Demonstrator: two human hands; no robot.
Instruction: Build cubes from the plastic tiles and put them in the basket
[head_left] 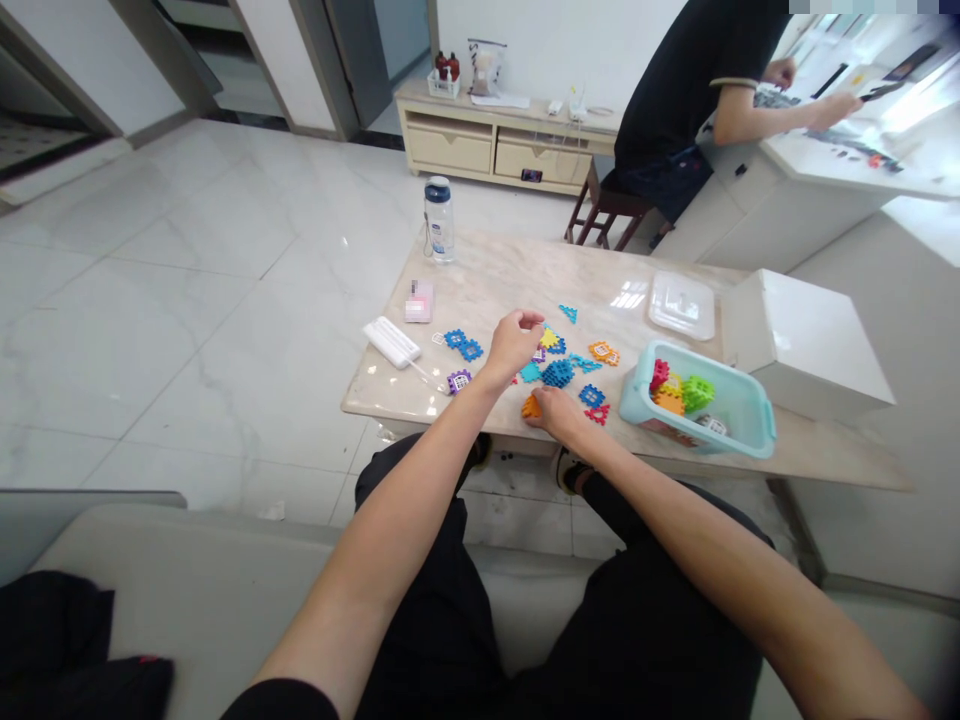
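Orange block [531,406] sits gripped under my right hand [553,414], left hand [514,345] curled, hold unclear; a careless sweep could knock blue blocks [558,374] off the tabletop [487,295].

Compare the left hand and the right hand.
The left hand is raised above the stone tabletop, while the right hand is down at it. The left hand's fingers curl into a pinch; the right hand's fingers rest on an orange interlocking block. Both hands are bare.
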